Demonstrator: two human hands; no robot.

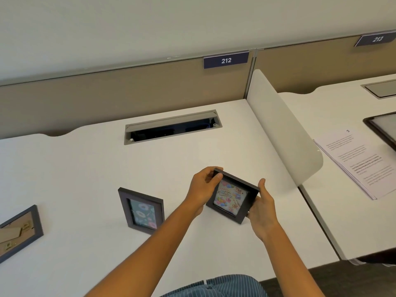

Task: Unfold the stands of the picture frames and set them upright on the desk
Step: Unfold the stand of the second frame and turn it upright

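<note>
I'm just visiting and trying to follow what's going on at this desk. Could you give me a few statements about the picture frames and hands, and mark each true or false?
1. Both hands hold the birthday-card frame. True: the left hand grips its left edge, the right hand its right edge.
2. The floral frame lies flat on the desk. False: it stands upright.
3. The frame at the left edge lies face down, its back and stand showing. True.
4. The desk's number plate reads 215. False: it reads 212.
5. The printed papers lie on the same desk as the frames. False: they lie on the neighbouring desk, beyond the white divider.
</note>
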